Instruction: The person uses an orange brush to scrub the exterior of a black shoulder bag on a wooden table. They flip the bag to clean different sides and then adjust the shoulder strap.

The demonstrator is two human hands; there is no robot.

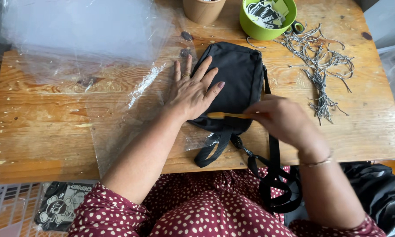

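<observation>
A small black fabric bag (pixel 239 74) lies flat on the wooden table (pixel 39 131). My left hand (pixel 193 90) presses flat on the bag's left side, fingers spread. My right hand (pixel 285 120), blurred by motion, hovers over the bag's lower right corner and grips a thin orange stick-like thing (pixel 226 115) that points left across the bag. The bag's black straps (pixel 274 175) trail off the table's front edge into my lap. A clear plastic sheet (pixel 118 114) lies under my left forearm and the bag's left edge.
A pile of black-and-white cords (pixel 318 66) lies to the right of the bag. A green bowl (pixel 261 28) with printed tags and a brown cup (pixel 201 11) stand at the back. More clear plastic (pixel 74 30) covers the back left. A white crate (pixel 13 210) sits below left.
</observation>
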